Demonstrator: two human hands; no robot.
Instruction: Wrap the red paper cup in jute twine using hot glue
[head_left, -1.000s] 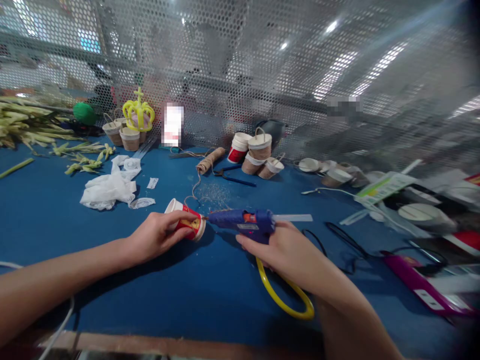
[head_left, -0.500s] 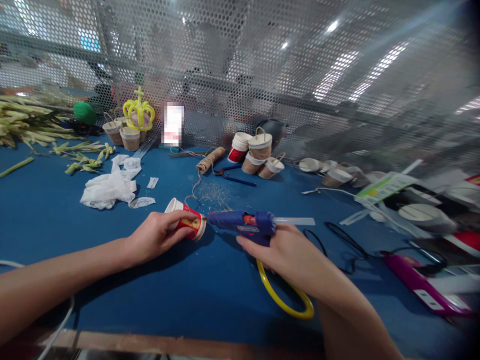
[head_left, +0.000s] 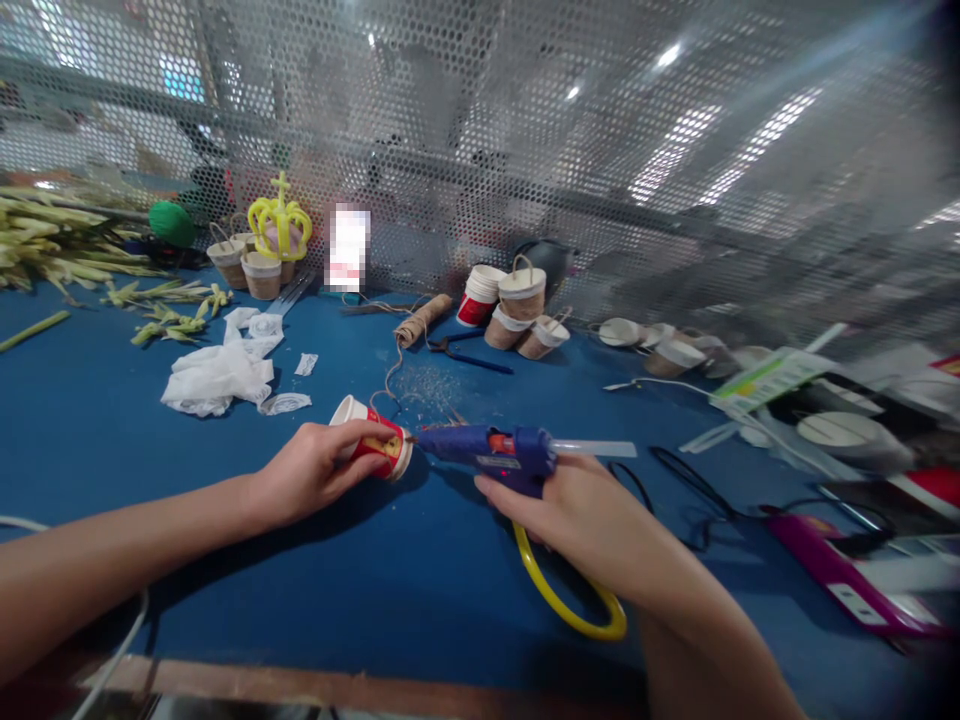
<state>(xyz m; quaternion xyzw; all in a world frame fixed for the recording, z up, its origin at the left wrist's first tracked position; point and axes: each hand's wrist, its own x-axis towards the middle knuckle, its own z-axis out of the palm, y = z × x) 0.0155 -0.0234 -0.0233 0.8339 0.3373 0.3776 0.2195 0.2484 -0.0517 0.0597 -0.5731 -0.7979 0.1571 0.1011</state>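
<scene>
I can see a pale label (head_left: 499, 463) on the blue glue gun (head_left: 459, 441), too small for me to read. My right hand (head_left: 585, 510) is wrapped around the gun's grip, partly hidden. My left hand (head_left: 319, 465) has a half-closed pinch on the red-and-white paper cup (head_left: 390, 451) – tilted over the blue table (head_left: 337, 590), one end at the nozzle; I can't make out its contents. Twine-wrapped cups (head_left: 523, 298) stand beyond – near a pixelated bright screen (head_left: 347, 250).
</scene>
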